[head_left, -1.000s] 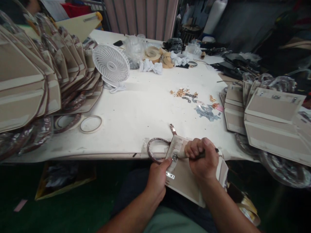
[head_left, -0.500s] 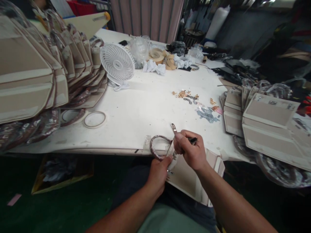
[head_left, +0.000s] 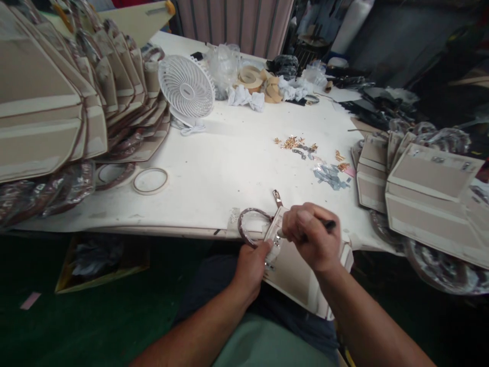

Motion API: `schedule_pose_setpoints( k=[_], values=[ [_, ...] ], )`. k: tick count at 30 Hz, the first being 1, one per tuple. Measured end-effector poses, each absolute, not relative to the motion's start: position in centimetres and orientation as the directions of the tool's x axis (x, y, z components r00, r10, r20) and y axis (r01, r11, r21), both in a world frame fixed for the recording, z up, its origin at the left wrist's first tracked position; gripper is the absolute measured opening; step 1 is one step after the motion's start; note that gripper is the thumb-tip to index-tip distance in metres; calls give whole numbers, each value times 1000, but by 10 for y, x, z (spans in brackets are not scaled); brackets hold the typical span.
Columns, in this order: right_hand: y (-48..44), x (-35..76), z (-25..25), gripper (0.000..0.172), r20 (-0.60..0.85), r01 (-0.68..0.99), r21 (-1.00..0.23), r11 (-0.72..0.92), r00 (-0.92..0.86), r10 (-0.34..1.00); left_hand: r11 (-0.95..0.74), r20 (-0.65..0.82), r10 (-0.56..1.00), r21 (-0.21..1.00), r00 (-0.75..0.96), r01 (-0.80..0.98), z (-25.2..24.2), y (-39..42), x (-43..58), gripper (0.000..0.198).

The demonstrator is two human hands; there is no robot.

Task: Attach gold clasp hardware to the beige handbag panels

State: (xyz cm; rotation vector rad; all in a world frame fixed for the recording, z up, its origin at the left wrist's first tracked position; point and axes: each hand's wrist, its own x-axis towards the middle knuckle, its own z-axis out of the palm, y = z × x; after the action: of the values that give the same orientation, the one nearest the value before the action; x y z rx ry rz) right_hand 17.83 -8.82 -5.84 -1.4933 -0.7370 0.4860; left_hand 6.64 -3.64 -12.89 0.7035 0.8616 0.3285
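A beige bag panel [head_left: 296,275] with a wrapped brown handle loop [head_left: 244,224] lies tilted over my lap and against the table's front edge. My left hand [head_left: 250,267] pinches its edge beside small silver metal fittings [head_left: 275,241]. Closed in a fist above the panel, my right hand [head_left: 315,234] grips a dark-handled tool [head_left: 329,225]. The tool's pale end points down to the left, close to the fittings; whether it touches them I cannot tell. Past the panel's far edge sticks out a strap end with a metal plate [head_left: 277,197].
Stacked bag panels [head_left: 38,107] fill the left side, with more panels [head_left: 431,199] at right. Between them are a white fan [head_left: 187,89], tape rolls [head_left: 150,181], gold metal parts [head_left: 292,142] and grey metal strips [head_left: 330,176]. A box [head_left: 101,260] stands on the floor.
My right hand has moved slightly right and turned, bringing the tool's pale end over the fittings. The strap's metal plate now shows clear of my fingers. My left hand keeps its hold.
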Motion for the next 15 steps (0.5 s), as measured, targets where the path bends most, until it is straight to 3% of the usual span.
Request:
schedule_pose_setpoints(
  k=[4,8,12,15],
  values=[
    [-100,178,-70,51,159,170,-984,46,745,648,729,-580,522,684,625,26,-129,-36,65,37],
    [-116,199,-58,50,36,212,-952,-222,795,605,737,-590,513,675,624,32,-129,-34,63,44],
    [-122,216,-57,24,-30,409,-730,-547,780,625,743,-596,499,668,629,43,-123,-33,60,46],
    [-118,218,-72,14,16,549,-568,-613,753,658,735,-591,463,673,660,87,-119,-34,55,49]
  ],
)
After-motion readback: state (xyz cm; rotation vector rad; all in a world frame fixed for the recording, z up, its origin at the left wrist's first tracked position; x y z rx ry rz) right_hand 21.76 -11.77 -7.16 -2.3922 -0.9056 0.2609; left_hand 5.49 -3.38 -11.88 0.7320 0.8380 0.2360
